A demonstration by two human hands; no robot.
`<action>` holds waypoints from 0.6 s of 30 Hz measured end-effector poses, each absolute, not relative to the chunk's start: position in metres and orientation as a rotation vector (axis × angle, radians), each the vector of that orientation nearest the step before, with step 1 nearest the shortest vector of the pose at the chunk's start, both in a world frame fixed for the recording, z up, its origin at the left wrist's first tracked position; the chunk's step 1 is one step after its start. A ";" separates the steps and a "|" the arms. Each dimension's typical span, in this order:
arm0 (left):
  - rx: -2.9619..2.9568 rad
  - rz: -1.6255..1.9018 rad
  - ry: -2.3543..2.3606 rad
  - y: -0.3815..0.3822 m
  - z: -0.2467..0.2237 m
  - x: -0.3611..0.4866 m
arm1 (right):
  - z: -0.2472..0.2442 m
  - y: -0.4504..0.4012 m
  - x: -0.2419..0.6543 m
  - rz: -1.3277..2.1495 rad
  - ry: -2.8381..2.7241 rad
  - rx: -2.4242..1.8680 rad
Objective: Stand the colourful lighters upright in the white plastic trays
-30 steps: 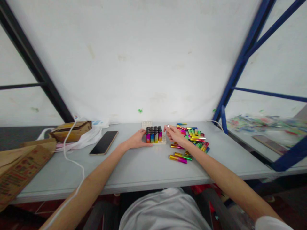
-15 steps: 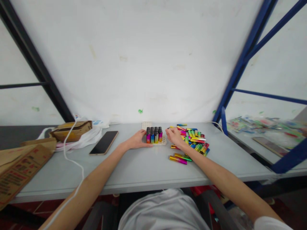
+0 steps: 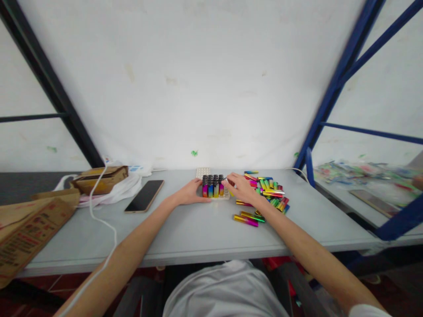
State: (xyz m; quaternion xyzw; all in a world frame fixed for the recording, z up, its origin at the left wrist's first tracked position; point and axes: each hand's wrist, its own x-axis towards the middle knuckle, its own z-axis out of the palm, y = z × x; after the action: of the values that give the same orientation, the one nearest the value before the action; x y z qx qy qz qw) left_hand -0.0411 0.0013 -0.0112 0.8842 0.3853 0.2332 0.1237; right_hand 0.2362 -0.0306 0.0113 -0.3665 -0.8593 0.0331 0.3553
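Since the earlier frame, the right hand (image 3: 240, 189) has shifted left to the black-topped tubes (image 3: 216, 190); its fingers are bunched, though what they pinch I cannot tell. Those tubes stand upright, long axes vertical, in a pale tray (image 3: 226, 195), between both hands. The left hand (image 3: 189, 193) spreads thumb and fingers around their left side, grip unclear. Loose tubes (image 3: 246, 221) lie flat at various angles, partly behind the right hand and forearm.

Four front-row tubes (image 3: 210, 191) — two hands (image 3: 241, 188), two boxes (image 3: 102, 179)
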 end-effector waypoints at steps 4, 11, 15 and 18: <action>2.575 0.679 1.132 0.001 -0.011 -0.041 | 0.018 -0.032 0.245 0.162 -2.389 -0.985; 2.554 0.676 1.125 0.002 -0.011 -0.041 | 0.020 -0.033 0.250 0.347 -2.417 -0.974; 2.554 0.672 1.130 0.002 -0.012 -0.040 | 0.021 -0.033 0.248 0.229 -2.508 -0.988; 2.563 0.660 1.137 0.002 -0.011 -0.040 | 0.023 -0.034 0.244 0.145 -2.539 -1.025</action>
State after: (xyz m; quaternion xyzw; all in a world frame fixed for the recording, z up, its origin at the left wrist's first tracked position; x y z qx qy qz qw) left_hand -0.0397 0.0015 -0.0110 0.8822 0.3913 0.2273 0.1301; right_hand 0.2436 -0.0345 0.0233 -0.3663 -0.9075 0.0518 0.1988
